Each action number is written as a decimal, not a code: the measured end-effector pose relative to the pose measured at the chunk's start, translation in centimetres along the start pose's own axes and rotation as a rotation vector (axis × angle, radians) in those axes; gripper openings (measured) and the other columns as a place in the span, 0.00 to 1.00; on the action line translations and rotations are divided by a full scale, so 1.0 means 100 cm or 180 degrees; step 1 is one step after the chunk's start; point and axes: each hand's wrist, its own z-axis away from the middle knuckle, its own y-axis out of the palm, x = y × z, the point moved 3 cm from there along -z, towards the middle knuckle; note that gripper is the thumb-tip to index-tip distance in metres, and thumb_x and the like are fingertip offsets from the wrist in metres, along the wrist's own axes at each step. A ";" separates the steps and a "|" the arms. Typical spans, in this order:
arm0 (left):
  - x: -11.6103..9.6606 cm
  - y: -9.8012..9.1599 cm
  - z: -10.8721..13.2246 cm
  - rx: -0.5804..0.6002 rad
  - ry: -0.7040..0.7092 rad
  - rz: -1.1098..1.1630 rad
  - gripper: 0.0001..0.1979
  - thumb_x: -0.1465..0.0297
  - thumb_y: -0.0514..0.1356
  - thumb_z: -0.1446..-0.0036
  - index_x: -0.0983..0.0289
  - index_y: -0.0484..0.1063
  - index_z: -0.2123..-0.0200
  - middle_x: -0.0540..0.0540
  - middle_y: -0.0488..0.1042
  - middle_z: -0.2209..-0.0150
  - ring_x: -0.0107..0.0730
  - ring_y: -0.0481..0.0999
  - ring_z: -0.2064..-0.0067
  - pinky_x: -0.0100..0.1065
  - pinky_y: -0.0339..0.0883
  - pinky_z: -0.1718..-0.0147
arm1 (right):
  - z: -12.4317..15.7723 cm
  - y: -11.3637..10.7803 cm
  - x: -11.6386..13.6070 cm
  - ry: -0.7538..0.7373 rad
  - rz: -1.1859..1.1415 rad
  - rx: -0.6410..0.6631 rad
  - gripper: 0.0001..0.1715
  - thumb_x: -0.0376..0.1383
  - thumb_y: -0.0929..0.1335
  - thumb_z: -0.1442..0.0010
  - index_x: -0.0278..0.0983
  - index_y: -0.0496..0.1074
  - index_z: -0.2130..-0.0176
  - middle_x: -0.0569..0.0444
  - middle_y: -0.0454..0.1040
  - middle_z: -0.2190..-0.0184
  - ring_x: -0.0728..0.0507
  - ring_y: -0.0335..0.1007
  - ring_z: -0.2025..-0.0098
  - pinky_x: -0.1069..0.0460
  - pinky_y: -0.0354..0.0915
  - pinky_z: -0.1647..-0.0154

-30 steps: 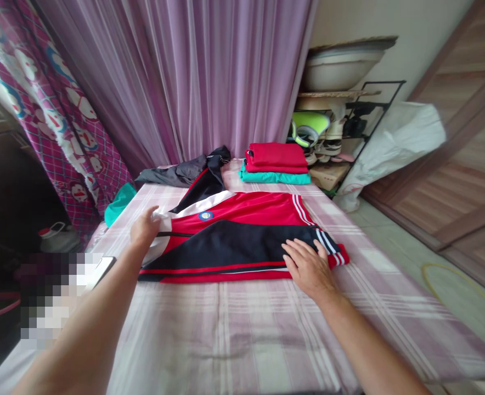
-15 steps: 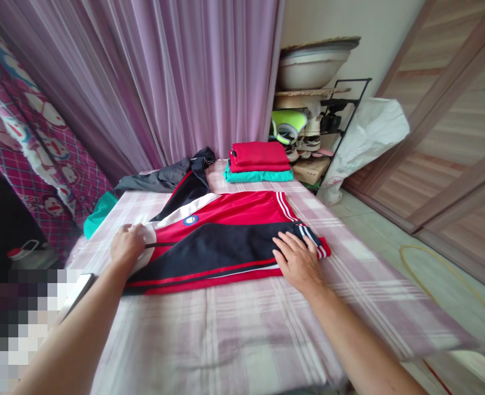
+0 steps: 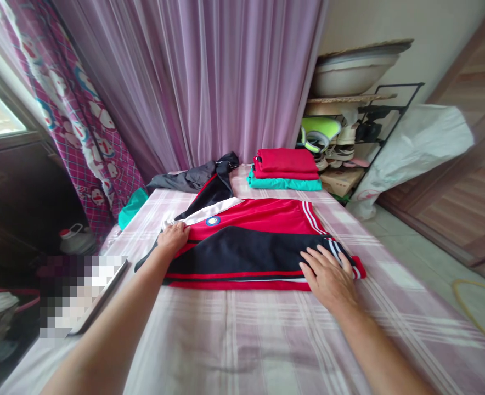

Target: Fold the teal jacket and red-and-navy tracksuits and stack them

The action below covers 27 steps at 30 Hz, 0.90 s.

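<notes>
A red, black and white track jacket [image 3: 242,252] lies spread on the plaid cloth, with a round blue badge [image 3: 213,221] on its red chest. One black sleeve is folded across the body; the other stretches toward the far side. At the collar end, my left hand [image 3: 174,237] is closed on the jacket's edge, its fingertips partly hidden. My right hand [image 3: 328,274] lies flat with fingers spread, touching the folded sleeve near its striped cuff [image 3: 336,249].
Behind the jacket are a stack of folded red clothes [image 3: 286,162] over teal cloth [image 3: 286,182] and a dark grey garment [image 3: 180,180]. A tablet-like device [image 3: 102,293] lies by my left forearm. A shoe rack [image 3: 380,131] and white bag [image 3: 415,148] stand at right.
The view has turned left, so everything sits further right in the picture. My left hand has come inward, nearer the badge, at the collar. The right hand remains on the sleeve.
</notes>
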 end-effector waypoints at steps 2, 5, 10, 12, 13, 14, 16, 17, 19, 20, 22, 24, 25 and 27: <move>0.004 -0.007 -0.011 0.0073 -0.0225 -0.0053 0.22 0.58 0.46 0.33 0.61 0.74 0.50 0.65 0.77 0.48 0.50 0.75 0.44 0.48 0.68 0.48 | 0.000 0.000 0.001 -0.0010 0.0010 -0.0006 0.21 0.43 0.60 0.31 0.41 0.78 0.51 0.49 0.79 0.49 0.36 0.69 0.42 0.36 0.45 0.36; 0.009 -0.020 -0.030 0.0135 -0.0417 -0.0126 0.20 0.62 0.50 0.36 0.63 0.76 0.51 0.67 0.79 0.52 0.51 0.77 0.48 0.46 0.70 0.51 | -0.001 -0.003 0.004 0.0059 0.0029 -0.0049 0.22 0.43 0.59 0.31 0.40 0.78 0.52 0.49 0.79 0.49 0.36 0.69 0.43 0.36 0.46 0.36; 0.020 -0.034 -0.061 0.0109 -0.0526 -0.0165 0.20 0.64 0.53 0.40 0.64 0.78 0.51 0.68 0.78 0.49 0.52 0.76 0.46 0.42 0.69 0.52 | -0.003 -0.008 0.007 -0.0008 0.0000 -0.0197 0.23 0.44 0.58 0.30 0.40 0.79 0.54 0.49 0.81 0.52 0.37 0.71 0.45 0.37 0.49 0.38; 0.022 -0.032 -0.073 0.0180 -0.0483 -0.0098 0.20 0.61 0.53 0.40 0.62 0.79 0.53 0.65 0.78 0.48 0.50 0.77 0.47 0.39 0.69 0.53 | -0.003 -0.009 0.006 -0.0056 -0.0017 -0.0246 0.23 0.44 0.59 0.31 0.40 0.79 0.54 0.49 0.81 0.52 0.37 0.72 0.46 0.37 0.49 0.38; 0.023 -0.029 -0.079 0.0240 -0.0458 -0.0051 0.20 0.59 0.54 0.41 0.61 0.80 0.55 0.64 0.79 0.49 0.49 0.77 0.48 0.38 0.70 0.55 | -0.003 -0.009 0.006 -0.0085 -0.0028 -0.0260 0.22 0.44 0.59 0.31 0.40 0.79 0.54 0.49 0.81 0.52 0.37 0.72 0.46 0.37 0.50 0.38; 0.024 -0.027 -0.085 0.0307 -0.0438 -0.0001 0.20 0.57 0.55 0.41 0.61 0.80 0.56 0.63 0.80 0.52 0.48 0.79 0.51 0.37 0.70 0.56 | -0.003 -0.010 0.005 -0.0119 -0.0039 -0.0264 0.22 0.44 0.59 0.31 0.40 0.79 0.54 0.49 0.81 0.53 0.37 0.73 0.47 0.38 0.50 0.38; 0.025 -0.022 -0.095 0.0436 -0.0409 0.0098 0.19 0.55 0.58 0.44 0.61 0.81 0.60 0.61 0.82 0.57 0.47 0.80 0.56 0.35 0.70 0.60 | -0.004 -0.011 0.005 -0.0157 -0.0045 -0.0269 0.22 0.44 0.60 0.31 0.39 0.79 0.54 0.50 0.81 0.53 0.37 0.73 0.47 0.38 0.51 0.39; 0.025 -0.020 -0.098 0.0475 -0.0400 0.0140 0.18 0.56 0.59 0.46 0.61 0.81 0.61 0.61 0.82 0.59 0.47 0.81 0.58 0.35 0.70 0.61 | -0.004 -0.012 0.005 -0.0150 -0.0037 -0.0267 0.22 0.44 0.59 0.31 0.39 0.78 0.54 0.50 0.81 0.53 0.37 0.73 0.47 0.38 0.51 0.39; 0.027 -0.018 -0.102 0.0461 -0.0401 0.0197 0.18 0.57 0.58 0.46 0.61 0.80 0.60 0.59 0.82 0.59 0.46 0.80 0.58 0.34 0.70 0.61 | -0.005 -0.012 0.005 -0.0133 -0.0023 -0.0242 0.23 0.44 0.59 0.31 0.39 0.78 0.54 0.50 0.81 0.53 0.37 0.73 0.47 0.38 0.50 0.38; 0.028 -0.018 -0.101 0.0399 -0.0440 0.0214 0.19 0.57 0.57 0.44 0.62 0.79 0.58 0.60 0.82 0.57 0.46 0.80 0.57 0.34 0.70 0.61 | -0.006 -0.012 0.005 -0.0109 -0.0018 -0.0226 0.23 0.44 0.58 0.31 0.40 0.78 0.54 0.50 0.81 0.53 0.37 0.73 0.47 0.38 0.50 0.38; 0.030 -0.017 -0.095 0.0197 -0.0606 0.0250 0.20 0.58 0.52 0.40 0.63 0.75 0.53 0.61 0.80 0.54 0.46 0.79 0.54 0.36 0.70 0.60 | -0.006 -0.012 0.007 -0.0045 -0.0023 -0.0165 0.24 0.45 0.58 0.31 0.41 0.78 0.54 0.50 0.81 0.53 0.37 0.73 0.47 0.38 0.50 0.38; 0.030 -0.017 -0.084 -0.0004 -0.0796 0.0300 0.21 0.60 0.50 0.38 0.62 0.72 0.49 0.63 0.79 0.52 0.47 0.79 0.53 0.39 0.70 0.59 | -0.003 -0.011 0.009 0.0027 -0.0035 -0.0074 0.24 0.44 0.57 0.32 0.42 0.78 0.54 0.50 0.81 0.52 0.36 0.73 0.47 0.37 0.50 0.38; 0.027 -0.016 -0.079 -0.0105 -0.0847 0.0318 0.21 0.60 0.51 0.38 0.62 0.71 0.48 0.63 0.79 0.51 0.48 0.78 0.52 0.40 0.70 0.58 | -0.001 -0.011 0.009 0.0050 -0.0041 -0.0033 0.24 0.44 0.57 0.32 0.42 0.79 0.54 0.50 0.81 0.51 0.36 0.73 0.47 0.37 0.50 0.39; 0.017 -0.018 -0.070 -0.0318 -0.0778 0.0302 0.22 0.62 0.52 0.39 0.62 0.68 0.44 0.65 0.76 0.47 0.51 0.76 0.47 0.44 0.69 0.53 | 0.000 -0.014 0.007 0.0048 -0.0069 0.0023 0.23 0.45 0.58 0.32 0.43 0.79 0.54 0.49 0.80 0.51 0.35 0.73 0.47 0.36 0.51 0.39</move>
